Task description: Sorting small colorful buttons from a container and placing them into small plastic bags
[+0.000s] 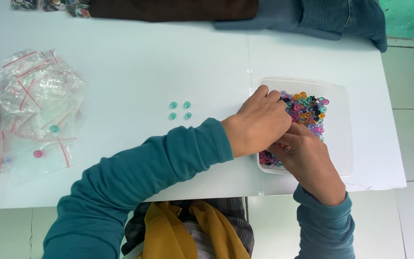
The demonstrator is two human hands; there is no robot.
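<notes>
Both hands in the clear plastic tub (pixel 341 96) near the right edge of the white table (pixel 120 81); left hand (pixel 259 125) knuckles up, fingers curled down into the heap of beads (pixel 307 108); right hand (pixel 307 160) below it, fingertips tucked under the left; whether either hand has pinched a bead, cannot tell, the fingertips are hidden. Beads are small round rings, mixed pink, purple, orange, teal, black; likely light, hard and slick, apt to roll or skitter; best nipped at the rim between thumb and forefinger, one at a time. Four teal beads (pixel 180 110) laid in a square near the table's middle, well apart from the tub. At the left edge a pile of small clear zip bags (pixel 39 96) with red seal strips; one teal and one pink bead showing among them. Dark folded cloth (pixel 173 8) along the far edge.
</notes>
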